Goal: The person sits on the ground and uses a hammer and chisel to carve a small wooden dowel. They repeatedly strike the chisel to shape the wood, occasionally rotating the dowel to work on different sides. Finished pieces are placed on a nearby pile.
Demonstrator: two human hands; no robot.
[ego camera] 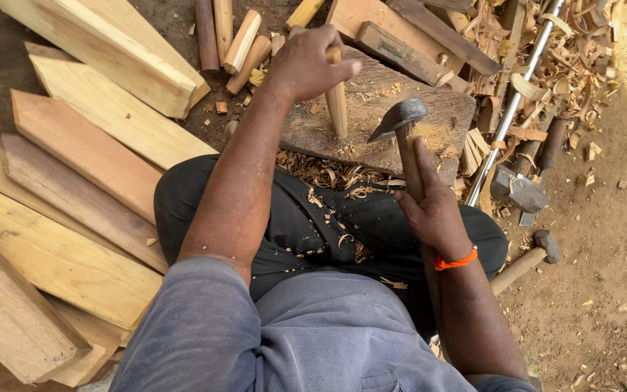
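Observation:
My left hand (pixel 306 64) grips the top of a pale wooden stick (pixel 337 109) that stands upright on a dark, worn wooden block (pixel 429 131). My right hand (pixel 433 207) holds the wooden handle of an adze-like tool, its grey metal head (pixel 400 116) raised just right of the stick and above the block. Curled wood shavings (pixel 328 174) lie on my dark trousers and at the near edge of the block.
Pale planks (pixel 74 189) are stacked on the left. Short round sticks (pixel 237 40) lie beyond the block. A metal rod (pixel 509 109), a metal tool head (pixel 520 190), a hammer (pixel 535 255) and heaps of shavings lie on the dirt at right.

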